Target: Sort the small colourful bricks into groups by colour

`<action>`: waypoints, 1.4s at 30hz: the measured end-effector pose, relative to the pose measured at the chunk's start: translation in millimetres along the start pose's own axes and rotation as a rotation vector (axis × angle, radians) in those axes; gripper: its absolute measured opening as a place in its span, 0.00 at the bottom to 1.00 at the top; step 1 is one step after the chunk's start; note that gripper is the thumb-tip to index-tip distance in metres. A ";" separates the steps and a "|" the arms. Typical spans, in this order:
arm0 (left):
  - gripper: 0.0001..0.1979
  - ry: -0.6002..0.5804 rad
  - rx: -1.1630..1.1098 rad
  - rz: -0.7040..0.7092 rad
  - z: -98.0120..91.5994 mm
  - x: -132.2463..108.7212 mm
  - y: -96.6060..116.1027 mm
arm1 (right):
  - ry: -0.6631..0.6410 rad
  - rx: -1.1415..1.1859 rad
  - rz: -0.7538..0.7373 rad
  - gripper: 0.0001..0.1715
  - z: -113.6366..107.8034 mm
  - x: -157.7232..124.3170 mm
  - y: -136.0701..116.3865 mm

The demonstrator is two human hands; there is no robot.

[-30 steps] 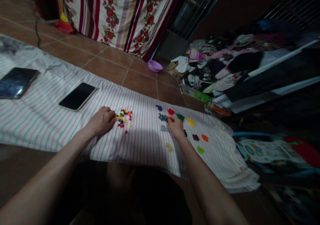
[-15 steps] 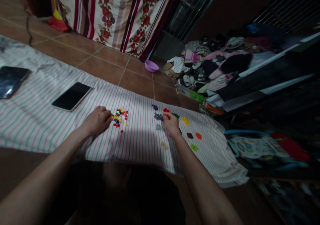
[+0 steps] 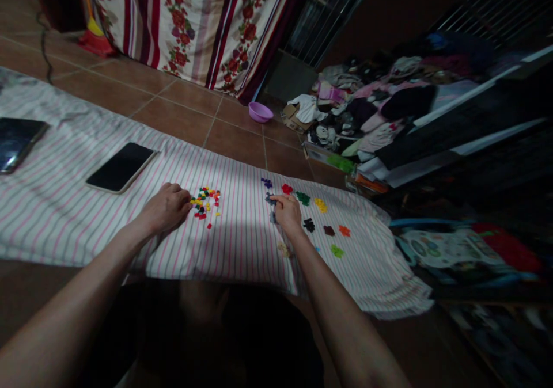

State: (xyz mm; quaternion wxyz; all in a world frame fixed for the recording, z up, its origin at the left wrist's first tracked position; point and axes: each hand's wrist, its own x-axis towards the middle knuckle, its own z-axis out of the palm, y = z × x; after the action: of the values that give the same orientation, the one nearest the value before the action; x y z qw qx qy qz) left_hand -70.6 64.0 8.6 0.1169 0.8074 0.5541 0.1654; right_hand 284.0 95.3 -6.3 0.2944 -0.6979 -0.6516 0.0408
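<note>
My left hand [image 3: 170, 206] rests on the striped cloth with its fingers curled together. Its fingertips are at the left edge of a loose pile of small mixed-colour pieces [image 3: 205, 201]; whatever they hold is hidden. Over the sorted heaps, my right hand [image 3: 288, 210] stretches its index finger onto a heap of dark grey pieces [image 3: 269, 198], the other fingers folded. Around it lie single-colour heaps: purple-blue [image 3: 266, 183], red [image 3: 287, 189], dark green [image 3: 303, 198], yellow [image 3: 320, 205], black [image 3: 309, 225], brown [image 3: 329, 231], orange [image 3: 344, 231], lime [image 3: 337, 251] and beige [image 3: 283, 249]. A lighter grey heap is partly covered.
A phone [image 3: 121, 168] lies on the striped cloth [image 3: 242, 250] left of my left hand, with a second dark device [image 3: 19, 143] farther left. Beyond the cloth, a purple bowl [image 3: 260, 112] stands on the tiled floor. Piled clothes [image 3: 371, 109] fill the back right.
My right hand has shifted slightly left and down, its pinch giving way to an outstretched index finger on the dark grey heap. The black heap is uncovered. My left hand stays at the mixed pile.
</note>
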 end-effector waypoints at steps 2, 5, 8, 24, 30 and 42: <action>0.18 -0.006 0.015 0.006 0.6 0.2 -0.7 | 0.004 0.012 -0.026 0.21 2.1 -2.4 0.7; 0.18 -0.006 0.028 0.013 1.4 0.4 -1.7 | 0.033 0.029 -0.040 0.22 1.2 -3.7 1.8; 0.17 0.005 0.015 0.013 1.5 0.3 -2.1 | 0.085 0.051 -0.017 0.22 -4.0 -1.7 0.8; 0.15 0.008 -0.026 -0.004 -5.2 -2.8 3.8 | 0.036 0.365 -0.130 0.18 18.2 -27.8 -94.2; 0.14 0.003 -0.049 -0.009 -4.5 -4.1 1.3 | -0.098 0.450 -0.197 0.16 41.7 -54.5 -122.1; 0.14 0.007 -0.050 0.013 -2.4 -4.8 -1.5 | -0.200 0.307 -0.418 0.15 62.9 -64.5 -142.9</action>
State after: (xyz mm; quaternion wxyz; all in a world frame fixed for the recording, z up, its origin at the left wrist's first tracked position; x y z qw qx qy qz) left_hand -74.5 60.1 9.7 0.1343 0.8072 0.5449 0.1829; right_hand 120.2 54.4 -12.8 0.3327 -0.4882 -0.7935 0.1461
